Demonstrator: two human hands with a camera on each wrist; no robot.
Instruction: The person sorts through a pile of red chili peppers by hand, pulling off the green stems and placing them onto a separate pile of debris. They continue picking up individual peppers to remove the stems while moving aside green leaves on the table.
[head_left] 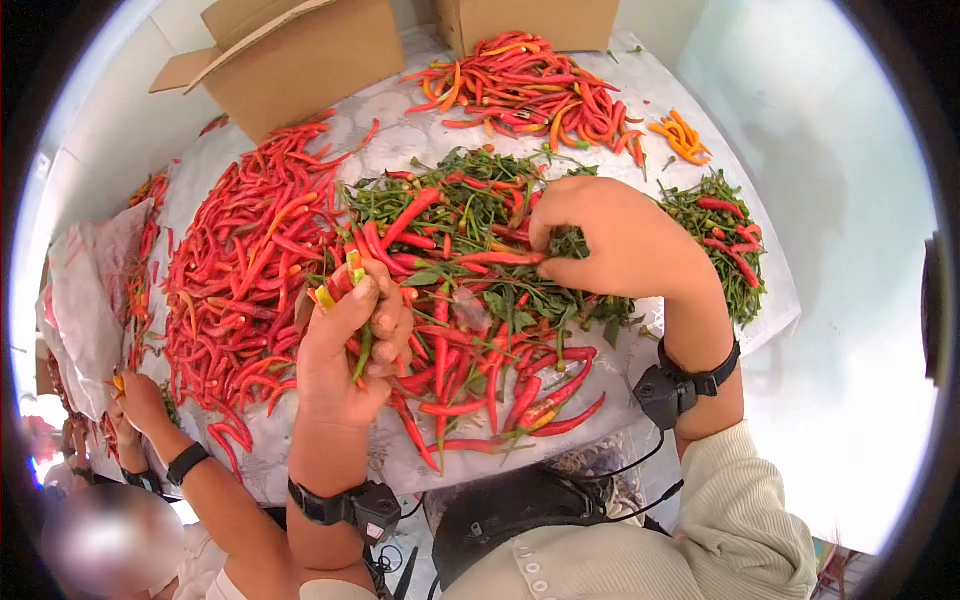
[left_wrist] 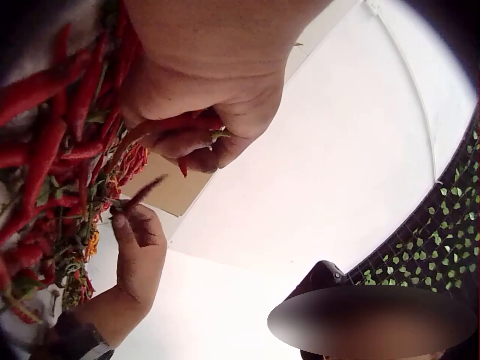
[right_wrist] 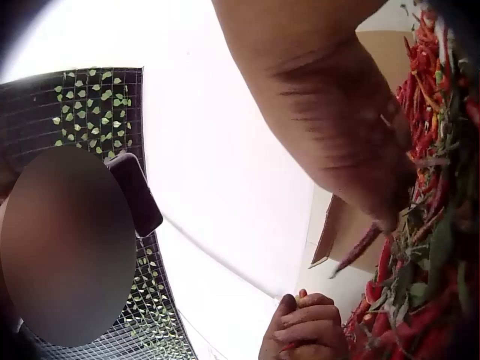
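One red chilli [head_left: 500, 258] seems pinched by the right hand [head_left: 625, 235]

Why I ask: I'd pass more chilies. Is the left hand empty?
Not empty: the left hand grips several chilies in its curled fingers.

From where I operate, I see the left hand [head_left: 350, 345] raised on its upright forearm [head_left: 325, 460], fingers curled inward and thumb close beside them; I see the right hand [head_left: 615, 238] arched, bent leftward at the wrist, thumb and fingertips pinched, its forearm [head_left: 700, 345] bare
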